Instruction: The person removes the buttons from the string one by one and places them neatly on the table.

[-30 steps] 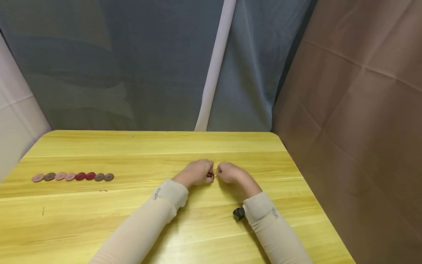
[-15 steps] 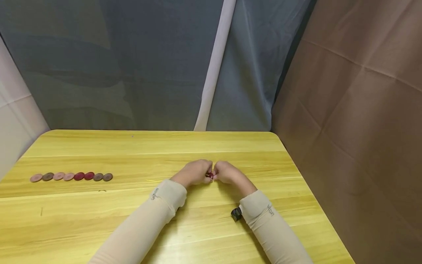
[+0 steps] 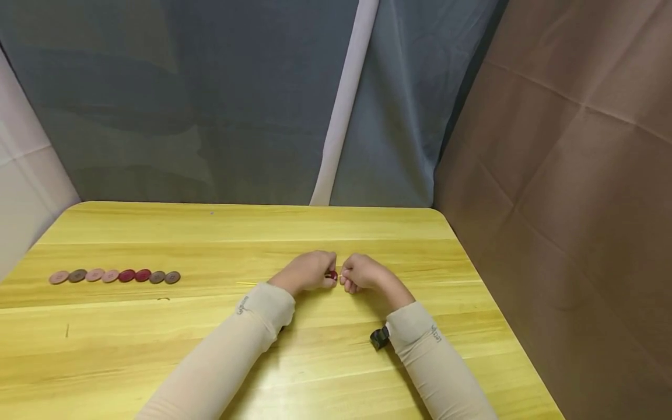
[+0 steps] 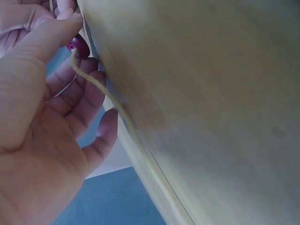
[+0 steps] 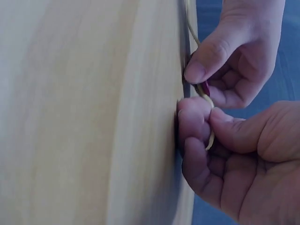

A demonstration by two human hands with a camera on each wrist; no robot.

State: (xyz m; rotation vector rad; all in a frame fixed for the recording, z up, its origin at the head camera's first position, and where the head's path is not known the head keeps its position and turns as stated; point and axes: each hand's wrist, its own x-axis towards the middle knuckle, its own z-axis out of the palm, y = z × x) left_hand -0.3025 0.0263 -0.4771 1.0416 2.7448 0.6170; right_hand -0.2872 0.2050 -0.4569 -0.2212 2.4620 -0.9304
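A dark red button [image 4: 79,47] is pinched between the thumb and fingers of my left hand [image 3: 308,270], above the middle-right part of the table. Through it passes a yellow cord [image 4: 101,86], whose long tail trails away across the left wrist view. On the button's other side my right hand [image 3: 366,273] pinches a short length of the cord [image 5: 211,105] between thumb and forefinger. A small gap separates the two hands in the head view. Most of the button is hidden by fingers in the right wrist view.
On the left of the wooden table [image 3: 210,350] lies a row of several buttons [image 3: 126,276], pink, brown and dark red. The cord's tail [image 3: 245,283] rests on the wood by the left sleeve. A grey curtain [image 3: 252,105] hangs behind, a brown one [image 3: 567,175] at right.
My right hand came left to meet the button, then drew slightly back right with the cord end pinched. My left hand has stayed nearly in place, holding the button.
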